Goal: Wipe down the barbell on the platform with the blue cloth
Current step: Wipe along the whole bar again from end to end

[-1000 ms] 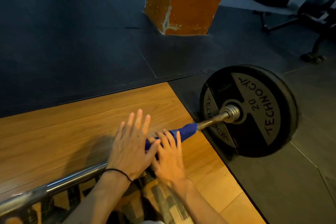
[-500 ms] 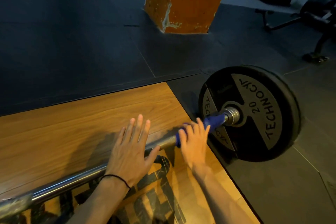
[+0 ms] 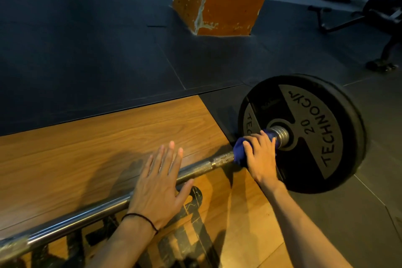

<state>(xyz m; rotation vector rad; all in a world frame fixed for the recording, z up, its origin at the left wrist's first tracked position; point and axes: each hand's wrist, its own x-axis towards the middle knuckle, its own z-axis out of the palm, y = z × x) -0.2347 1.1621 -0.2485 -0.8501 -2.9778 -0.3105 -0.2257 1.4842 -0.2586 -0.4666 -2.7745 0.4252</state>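
Fingers of right hand [image 3: 260, 156] curl round blue cloth [image 3: 239, 152], hugging barbell [image 3: 195, 171] right beside plate [image 3: 315, 132]. Left hand [image 3: 157, 187] flat, fingers spread, pressing bar. Squeeze cloth snug, twist, keep bar from rolling.

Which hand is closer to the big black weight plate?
The right hand, holding the blue cloth on the bar beside the weight plate. The left hand rests flat on the bar, farther along.
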